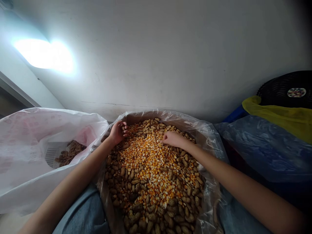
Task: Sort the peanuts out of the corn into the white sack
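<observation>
A clear plastic-lined cardboard box [156,117] rests in front of me, filled with yellow-orange dried corn kernels [151,162] mixed with peanuts in their shells [143,198]. The corn lies mostly in the middle, with peanuts around it. My left hand [118,132] is curled at the far left of the pile, fingers bent among the peanuts; whatever it may hold is hidden. My right hand [172,139] lies on the corn near the far right, its fingertips touching the kernels.
A white plastic bag [29,139] holding peanuts [69,153] lies to the left of the box. On the right are a blue plastic sheet [265,149], a yellow cloth [280,113] and a round black fan grille [287,89]. A white wall [156,58] rises behind.
</observation>
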A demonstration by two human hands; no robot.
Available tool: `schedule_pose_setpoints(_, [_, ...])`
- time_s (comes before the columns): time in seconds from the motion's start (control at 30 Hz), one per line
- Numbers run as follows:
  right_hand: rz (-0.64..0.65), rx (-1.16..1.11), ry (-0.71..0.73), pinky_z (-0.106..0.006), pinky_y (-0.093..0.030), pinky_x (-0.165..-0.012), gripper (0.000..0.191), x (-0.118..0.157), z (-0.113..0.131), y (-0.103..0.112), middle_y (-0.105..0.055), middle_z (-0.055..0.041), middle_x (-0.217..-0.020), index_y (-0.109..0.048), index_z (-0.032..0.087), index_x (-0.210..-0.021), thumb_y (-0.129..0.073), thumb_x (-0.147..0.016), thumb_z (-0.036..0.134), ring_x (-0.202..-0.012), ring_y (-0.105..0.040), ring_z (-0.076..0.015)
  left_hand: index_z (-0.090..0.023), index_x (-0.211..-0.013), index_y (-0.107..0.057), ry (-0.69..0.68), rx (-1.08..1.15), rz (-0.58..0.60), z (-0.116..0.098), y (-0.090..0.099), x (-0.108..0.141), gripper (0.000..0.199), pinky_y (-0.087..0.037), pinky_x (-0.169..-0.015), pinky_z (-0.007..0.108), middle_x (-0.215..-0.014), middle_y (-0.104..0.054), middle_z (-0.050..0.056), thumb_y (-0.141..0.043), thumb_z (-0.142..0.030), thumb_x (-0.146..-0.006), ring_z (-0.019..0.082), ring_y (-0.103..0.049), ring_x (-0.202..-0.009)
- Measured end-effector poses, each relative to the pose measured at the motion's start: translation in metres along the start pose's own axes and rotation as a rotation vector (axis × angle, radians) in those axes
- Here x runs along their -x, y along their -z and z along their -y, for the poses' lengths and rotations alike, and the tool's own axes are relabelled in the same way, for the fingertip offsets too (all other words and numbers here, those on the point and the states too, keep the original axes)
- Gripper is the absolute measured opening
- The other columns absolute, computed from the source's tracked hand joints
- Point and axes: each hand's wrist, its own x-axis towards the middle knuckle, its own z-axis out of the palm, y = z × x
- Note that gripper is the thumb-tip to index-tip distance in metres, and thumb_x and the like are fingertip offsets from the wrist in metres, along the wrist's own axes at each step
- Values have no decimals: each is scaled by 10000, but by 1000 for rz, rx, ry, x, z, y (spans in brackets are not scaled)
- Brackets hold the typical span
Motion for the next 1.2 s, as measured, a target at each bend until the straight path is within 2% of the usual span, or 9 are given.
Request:
schedule_pose_setpoints(0.1, [76, -108, -37, -214, -151, -372, 306, 2, 2, -3, -281, 50, -307, -386, 168, -325, -626, -512, 199, -321, -275, -58, -171, -656, -414, 10, -74, -18, 2, -1, 3, 366, -269, -348, 185, -543, -381, -13, -232, -476, -746, 71, -352, -404])
schedule_pose_setpoints(0.17, [138, -220, -51, -206, -133, -356, 274, 3, 1, -2, -273, 58, -310, -399, 165, -349, -621, -508, 193, -312, -248, -49, -172, -693, -458, 10, -169, -32, 5, -1, 5, 321, -282, -380, 191, -567, -422, -4, -341, -471, -720, 84, -389, -444])
schedule_pose_setpoints(0.3, [250, -561, -19, -179, -170, -332, 221, 6, 0, 10, -332, 54, -421, -433, 168, -503, -565, -587, 325, -349, -270, -45, -186, -657, -511, 24, -373, -44, 14, 5, 10, 176, -337, -537, 218, -610, -491, 16, -583, -324, -575, 154, -476, -643])
schedule_pose_setpoints(0.47, [210, -989, 93, -143, -164, -316, 213, 8, 0, 26, -307, 46, -518, -369, 181, -605, -368, -704, 370, -389, -216, -45, -186, -558, -479, 75, -488, -22, 21, 10, 11, 158, -336, -647, 268, -586, -492, 26, -608, -275, -538, 213, -477, -746])
schedule_pose_setpoints(0.6, [169, -1143, 117, -135, -181, -309, 157, 8, -5, 29, -397, 16, -594, -387, 182, -667, -387, -687, 338, -427, -284, -52, -182, -577, -457, 80, -395, -15, 19, 8, 8, 217, -338, -554, 239, -579, -462, 10, -579, -362, -579, 168, -461, -644])
schedule_pose_setpoints(0.67, [139, -1158, 104, -135, -194, -313, 183, 6, -8, 29, -422, 8, -619, -391, 185, -681, -389, -696, 367, -440, -313, -54, -181, -617, -444, 91, -286, -3, 14, 7, 7, 241, -318, -461, 220, -554, -432, 0, -480, -415, -656, 129, -428, -533])
schedule_pose_setpoints(0.8, [92, -1061, 52, -141, -202, -322, 267, 2, -15, 28, -422, 9, -604, -380, 179, -649, -406, -707, 439, -438, -332, -48, -176, -664, -409, 120, -30, 64, 1, 6, 7, 256, -258, -340, 197, -563, -413, -3, -288, -391, -731, 85, -348, -409])
schedule_pose_setpoints(0.97, [108, -732, 20, -162, -215, -348, 232, 2, -20, 26, -441, 10, -621, -457, 179, -728, -417, -704, 407, -457, -369, -57, -167, -651, -395, 131, 169, 93, -6, 4, 10, 332, -252, -321, 179, -564, -397, -7, -312, -481, -715, 66, -344, -397])
schedule_pose_setpoints(1.2, [216, -20, 58, -205, -256, -448, 132, 10, -13, 33, -487, 22, -559, -570, 183, -670, -577, -538, 182, -494, -406, -97, -161, -640, -450, 94, -214, -10, 8, -9, 10, 302, -228, -342, 178, -514, -399, -23, -415, -457, -693, 60, -334, -378])
